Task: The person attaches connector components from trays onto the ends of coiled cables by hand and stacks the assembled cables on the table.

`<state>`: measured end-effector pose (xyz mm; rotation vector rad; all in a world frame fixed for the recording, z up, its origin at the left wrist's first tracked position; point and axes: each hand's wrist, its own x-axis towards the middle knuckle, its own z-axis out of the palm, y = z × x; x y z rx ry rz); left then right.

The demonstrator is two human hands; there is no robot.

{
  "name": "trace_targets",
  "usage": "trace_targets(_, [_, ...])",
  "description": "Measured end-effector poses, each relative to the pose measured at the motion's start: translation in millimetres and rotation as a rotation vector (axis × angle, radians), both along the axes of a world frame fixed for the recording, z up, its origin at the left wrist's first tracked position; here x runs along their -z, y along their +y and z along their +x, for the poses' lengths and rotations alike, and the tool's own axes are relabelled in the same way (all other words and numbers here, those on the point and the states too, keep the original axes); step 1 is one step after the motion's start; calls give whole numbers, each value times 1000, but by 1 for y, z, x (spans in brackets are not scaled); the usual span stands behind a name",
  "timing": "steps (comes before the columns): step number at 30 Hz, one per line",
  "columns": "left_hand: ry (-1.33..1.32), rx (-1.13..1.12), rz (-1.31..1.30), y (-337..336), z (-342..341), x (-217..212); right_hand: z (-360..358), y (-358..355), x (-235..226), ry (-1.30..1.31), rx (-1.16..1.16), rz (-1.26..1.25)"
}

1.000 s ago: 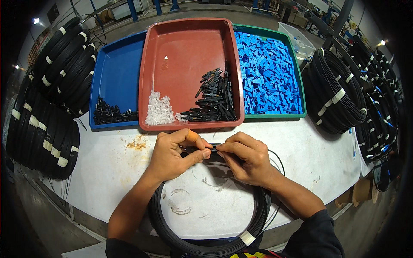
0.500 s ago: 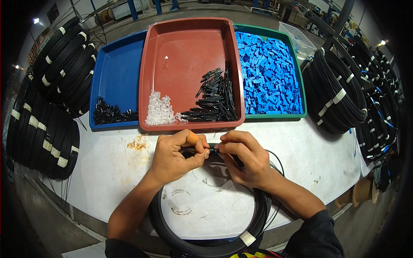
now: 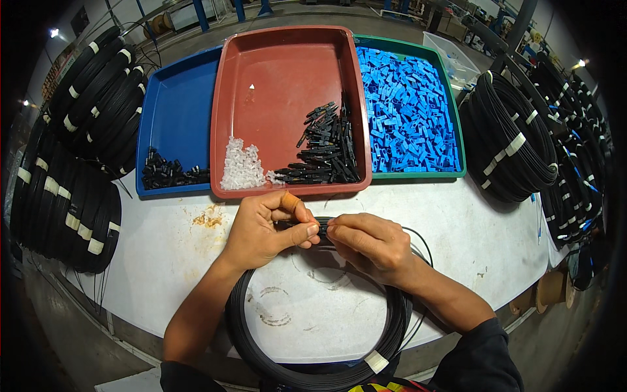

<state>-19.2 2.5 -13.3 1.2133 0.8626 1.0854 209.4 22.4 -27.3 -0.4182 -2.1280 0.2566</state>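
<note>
Here the left hand [image 3: 264,228] and the right hand [image 3: 369,243] meet fingertip to fingertip above the white worktop [image 3: 163,261], both pinching a small black connector piece [image 3: 320,230] at the end of the black cable coil [image 3: 313,366] that lies on the worktop around their wrists. The piece is tiny and mostly covered by the fingers, so a slipped pinch could likely drop it into the coil, or a skewed push could bend the cable's thin end. The loose strand near the right wrist could snag a forearm. Just beyond the hands sit three trays: a blue tray [image 3: 176,104] with a few black parts, a red tray [image 3: 281,72] with clear and black pieces, and a green tray [image 3: 450,130] of blue pieces. Stacked cable coils [image 3: 72,163] crowd both sides, leaving little elbow room.
</note>
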Motion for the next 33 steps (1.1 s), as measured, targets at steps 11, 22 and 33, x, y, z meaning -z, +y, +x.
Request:
trace_targets(11, [31,-36,-11,-5,7,-2,4,5,1,28,-63,-120])
trace_targets(22, [15,-24,7,-6,8,0,1,6,2,39,-60,-103])
trace_targets(33, [-67,-7,101,-8,5,7,1,-3,0,101,-60,-250])
